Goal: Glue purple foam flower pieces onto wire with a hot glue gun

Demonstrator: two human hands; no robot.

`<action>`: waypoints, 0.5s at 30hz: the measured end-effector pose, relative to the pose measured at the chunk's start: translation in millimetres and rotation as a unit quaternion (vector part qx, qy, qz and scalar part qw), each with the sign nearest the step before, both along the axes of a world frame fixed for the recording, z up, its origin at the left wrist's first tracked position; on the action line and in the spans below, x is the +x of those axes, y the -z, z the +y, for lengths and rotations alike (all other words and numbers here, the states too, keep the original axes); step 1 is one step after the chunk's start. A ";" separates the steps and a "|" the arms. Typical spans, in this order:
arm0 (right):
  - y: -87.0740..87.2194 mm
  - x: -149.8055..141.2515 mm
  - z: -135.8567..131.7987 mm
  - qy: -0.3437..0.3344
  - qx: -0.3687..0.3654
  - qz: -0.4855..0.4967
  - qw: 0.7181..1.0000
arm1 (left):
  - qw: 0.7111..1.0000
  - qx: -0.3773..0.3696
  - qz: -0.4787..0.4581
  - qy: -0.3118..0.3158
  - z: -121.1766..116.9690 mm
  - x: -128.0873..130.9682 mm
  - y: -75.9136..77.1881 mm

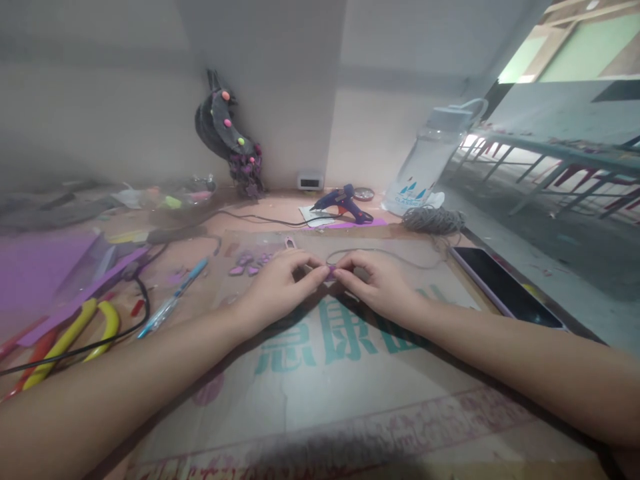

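Observation:
My left hand [285, 280] and my right hand [380, 280] meet over the middle of the cardboard sheet [310, 400]. Between their pinched fingertips is a small purple piece [331, 271], mostly covered by the fingers. A thin grey yarn strand [395, 253] curves across the cardboard behind my right hand; whether it joins the piece I cannot tell. Several small purple pieces with grey edges [249, 264] lie just left of my left hand. Behind that hand, a small pinkish tool with a loop-shaped end [290, 243] partly shows.
At the back are a blue glue gun [345, 203], a grey yarn bundle [433, 220] and a water bottle [425, 160]. A phone [505, 283] lies right. Left are pens [175, 297], yellow-handled pliers [65, 340], a cord and purple sheets [45, 267]. A decorated grey crescent [227, 127] leans on the wall.

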State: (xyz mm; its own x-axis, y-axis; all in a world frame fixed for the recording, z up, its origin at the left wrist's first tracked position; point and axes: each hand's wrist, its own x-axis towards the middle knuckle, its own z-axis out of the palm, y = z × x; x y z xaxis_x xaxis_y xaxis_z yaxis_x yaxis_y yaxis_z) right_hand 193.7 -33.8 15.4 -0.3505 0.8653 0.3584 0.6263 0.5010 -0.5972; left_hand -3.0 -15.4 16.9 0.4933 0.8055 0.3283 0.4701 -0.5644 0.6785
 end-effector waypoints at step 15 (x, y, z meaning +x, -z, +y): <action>-3.0 -1.2 0.4 -0.005 -0.035 0.002 0.999 | 0.999 0.027 0.016 0.018 0.0 -1.8 -0.4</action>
